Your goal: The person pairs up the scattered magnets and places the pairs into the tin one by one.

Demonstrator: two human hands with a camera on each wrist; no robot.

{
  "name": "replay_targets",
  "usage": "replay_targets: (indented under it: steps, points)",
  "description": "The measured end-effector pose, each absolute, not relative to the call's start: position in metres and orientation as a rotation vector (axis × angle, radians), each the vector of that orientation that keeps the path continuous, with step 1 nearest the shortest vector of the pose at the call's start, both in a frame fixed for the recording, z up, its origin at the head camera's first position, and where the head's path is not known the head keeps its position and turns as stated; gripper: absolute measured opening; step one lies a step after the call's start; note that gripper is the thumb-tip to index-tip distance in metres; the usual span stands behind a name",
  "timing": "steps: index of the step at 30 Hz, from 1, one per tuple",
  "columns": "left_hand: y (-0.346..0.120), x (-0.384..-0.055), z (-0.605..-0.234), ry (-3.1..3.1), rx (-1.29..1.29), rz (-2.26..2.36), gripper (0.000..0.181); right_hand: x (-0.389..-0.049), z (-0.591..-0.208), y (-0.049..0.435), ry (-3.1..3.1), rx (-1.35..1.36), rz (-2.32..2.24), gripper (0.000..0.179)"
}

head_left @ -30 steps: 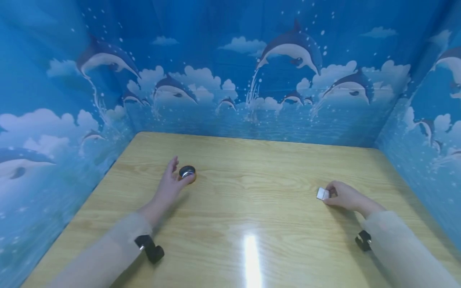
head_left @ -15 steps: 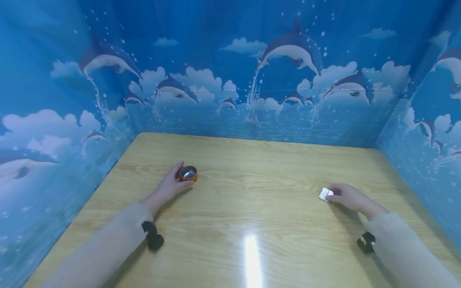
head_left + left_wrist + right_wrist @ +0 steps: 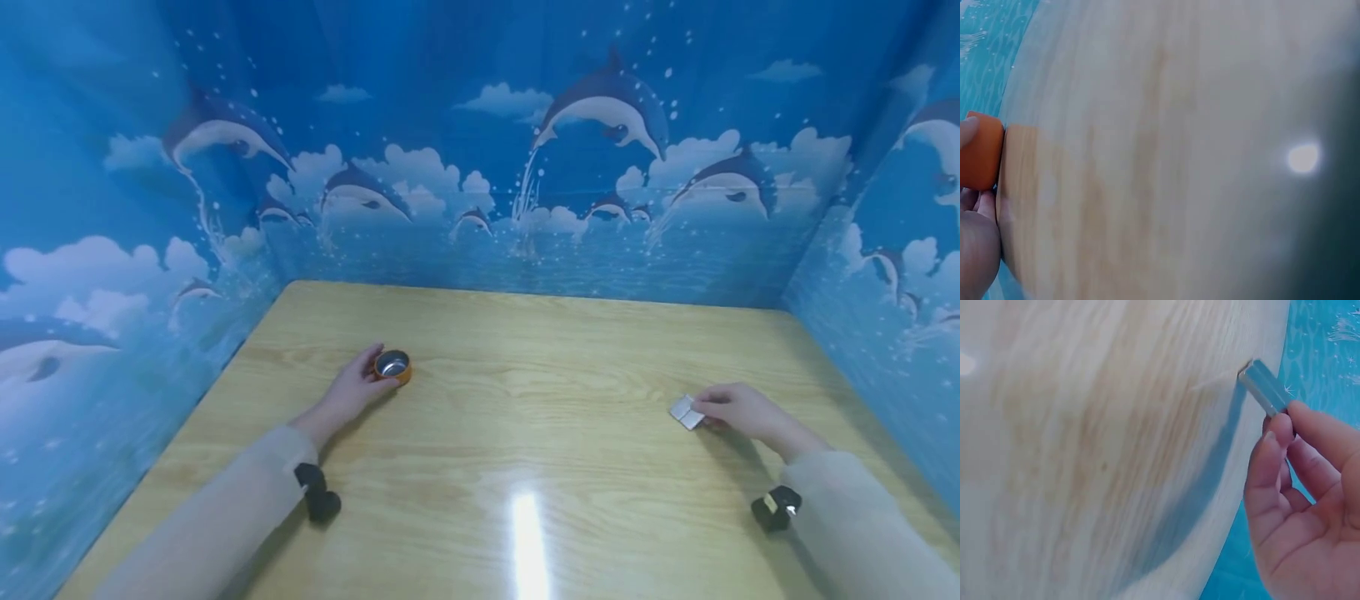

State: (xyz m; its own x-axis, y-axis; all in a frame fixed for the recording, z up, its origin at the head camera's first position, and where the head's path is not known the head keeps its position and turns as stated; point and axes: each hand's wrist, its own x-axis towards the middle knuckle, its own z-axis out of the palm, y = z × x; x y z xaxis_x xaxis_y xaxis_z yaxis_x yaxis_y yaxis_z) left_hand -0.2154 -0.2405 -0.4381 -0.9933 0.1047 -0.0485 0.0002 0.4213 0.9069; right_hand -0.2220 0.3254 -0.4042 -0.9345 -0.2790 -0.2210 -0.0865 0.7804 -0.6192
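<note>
A small round orange cup (image 3: 402,377) with a shiny metallic inside sits on the left part of the table, its mouth facing up. My left hand (image 3: 350,395) holds it from the left, thumb along the near side and fingers around the far side. In the left wrist view, only part of the orange cup (image 3: 982,153) shows, between thumb and fingers. On the right, my right hand (image 3: 748,411) pinches a small flat silvery rectangular piece (image 3: 686,412) with a line across its middle. The right wrist view shows this silvery piece (image 3: 1266,386) sticking out past thumb and fingertips.
Both hands are over a light wood-grain table (image 3: 517,433) with a bright lamp reflection near its front. A blue dolphin-print curtain (image 3: 465,150) hangs behind the table and along both sides. Dark camera mounts (image 3: 318,493) sit at the wrists.
My left fingers have closed around the orange cup, whose metallic inside now shows more. My right hand has shifted slightly right, turning the silvery piece.
</note>
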Motion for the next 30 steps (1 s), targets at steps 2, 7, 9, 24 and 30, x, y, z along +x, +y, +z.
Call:
replay_targets:
  steps: [2, 7, 9, 24, 30]
  points:
    - [-0.241, -0.215, -0.438, 2.569, 0.103, 1.642, 0.076, -0.222, -0.403, 0.326, 2.665, -0.266, -0.926, 0.036]
    - [-0.241, -0.215, -0.439, 2.591, 0.112, 1.635, 0.071, -0.221, -0.402, 0.327, 2.653, -0.251, -0.98, 0.036]
    - [-0.241, -0.215, -0.439, 2.6, 0.105, 1.625, 0.07, -0.221, -0.4, 0.325, 2.645, -0.243, -1.015, 0.035]
    - [-0.242, -0.217, -0.444, 2.61, 0.125, 1.636, 0.067, -0.222, -0.396, 0.306, 2.561, -0.125, -1.177, 0.048]
    - [-0.244, -0.218, -0.445, 2.62, 0.132, 1.617, 0.067, -0.221, -0.397, 0.295, 2.528, -0.104, -1.257, 0.053]
